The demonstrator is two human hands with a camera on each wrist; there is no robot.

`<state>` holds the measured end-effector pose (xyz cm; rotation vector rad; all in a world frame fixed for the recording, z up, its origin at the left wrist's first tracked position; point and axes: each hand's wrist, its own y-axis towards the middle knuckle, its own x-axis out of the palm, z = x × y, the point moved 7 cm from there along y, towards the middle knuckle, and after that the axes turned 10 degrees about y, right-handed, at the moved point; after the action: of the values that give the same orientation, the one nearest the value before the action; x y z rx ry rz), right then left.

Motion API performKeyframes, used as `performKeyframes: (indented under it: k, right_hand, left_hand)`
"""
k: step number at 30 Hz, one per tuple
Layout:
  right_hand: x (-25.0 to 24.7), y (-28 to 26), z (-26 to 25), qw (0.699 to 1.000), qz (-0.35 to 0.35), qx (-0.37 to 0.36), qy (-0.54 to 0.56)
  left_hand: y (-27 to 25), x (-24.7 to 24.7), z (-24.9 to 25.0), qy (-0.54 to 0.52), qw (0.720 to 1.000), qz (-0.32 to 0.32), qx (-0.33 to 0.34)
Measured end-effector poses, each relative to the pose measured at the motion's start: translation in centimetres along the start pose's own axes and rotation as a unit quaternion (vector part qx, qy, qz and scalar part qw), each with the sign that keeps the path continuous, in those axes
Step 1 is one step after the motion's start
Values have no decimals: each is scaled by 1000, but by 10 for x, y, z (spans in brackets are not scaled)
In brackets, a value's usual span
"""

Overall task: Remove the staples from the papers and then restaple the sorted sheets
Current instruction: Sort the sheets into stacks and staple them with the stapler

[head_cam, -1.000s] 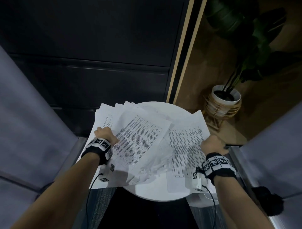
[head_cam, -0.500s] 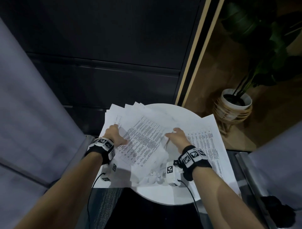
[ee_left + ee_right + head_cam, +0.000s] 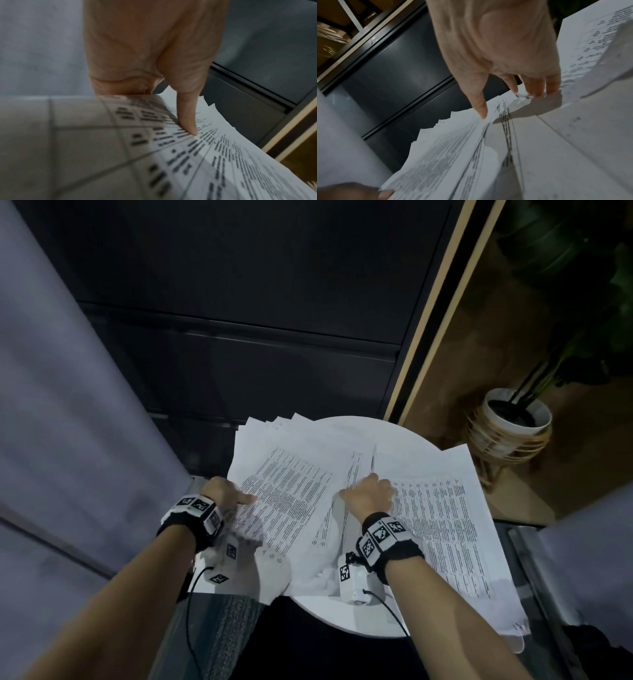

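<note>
Printed sheets cover a round white table (image 3: pixel 356 429). A fanned stack of papers (image 3: pixel 287 484) lies on its left half, and my left hand (image 3: pixel 222 493) grips the stack's left edge. The left thumb (image 3: pixel 187 119) presses on the top sheet while the fingers are hidden underneath. My right hand (image 3: pixel 368 496) is at the middle of the table, where the fanned stack meets a second pile of papers (image 3: pixel 445 525). Its straight fingertips (image 3: pixel 537 92) and thumb (image 3: pixel 481 108) touch the sheets. No stapler or staple remover is in view.
A dark cabinet (image 3: pixel 239 344) stands behind the table. Grey upholstered seats flank it on the left (image 3: pixel 68 422) and right (image 3: pixel 589 542). A potted plant (image 3: pixel 513 419) in a wicker stand sits on the floor at the back right. Crumpled paper (image 3: pixel 322 575) lies near the table's front edge.
My right hand has left the right pile's outer edge and moved left to the middle of the papers. The left hand has kept its hold on the fanned stack.
</note>
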<state>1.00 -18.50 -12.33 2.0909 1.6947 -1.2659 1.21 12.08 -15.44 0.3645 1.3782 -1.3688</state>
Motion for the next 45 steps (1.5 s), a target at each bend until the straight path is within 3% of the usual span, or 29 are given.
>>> performKeyframes:
  k: [5, 12, 15, 18, 21, 24, 27, 31, 35, 37, 40, 45]
  right_hand:
    - [18, -1, -1, 999, -27, -22, -22]
    - [23, -6, -9, 999, -46, -23, -3]
    - [24, -10, -10, 998, -47, -30, -22]
    - [25, -9, -7, 999, -28, -41, 22]
    - [23, -7, -6, 992, -19, -52, 116]
    - [23, -8, -6, 977, -21, -52, 205]
    - [22, -9, -6, 966, -30, -59, 252]
    - [6, -6, -6, 930, -23, -31, 365]
    - [-4, -3, -22, 922, -72, -16, 381]
    - [-18, -8, -39, 908, -72, -48, 410]
    - [-61, -26, -74, 883, -12, -135, 449]
    - [-110, -53, -119, 853, 62, -274, 440]
  left_hand:
    - [11, -13, -9, -97, 988, 117, 21]
    - [-3, -22, 5, 96, 990, 105, 2]
    - [-7, -20, 11, 120, 986, 114, -1]
    - [-4, -15, 18, -23, 996, 81, 33]
    - [-4, -13, 19, -165, 985, 33, 28]
    - [-12, -6, 24, -203, 979, -20, 24]
    - [-18, -6, 24, -218, 975, -10, 39]
    - [-22, -16, 26, -332, 937, -21, 105]
    - [-41, -40, 44, -380, 906, -42, 181]
    - [-53, -59, 57, -380, 900, -14, 214]
    - [-72, -105, 75, -379, 885, 100, 252]
    - [-108, -158, 99, -449, 806, 184, 338]
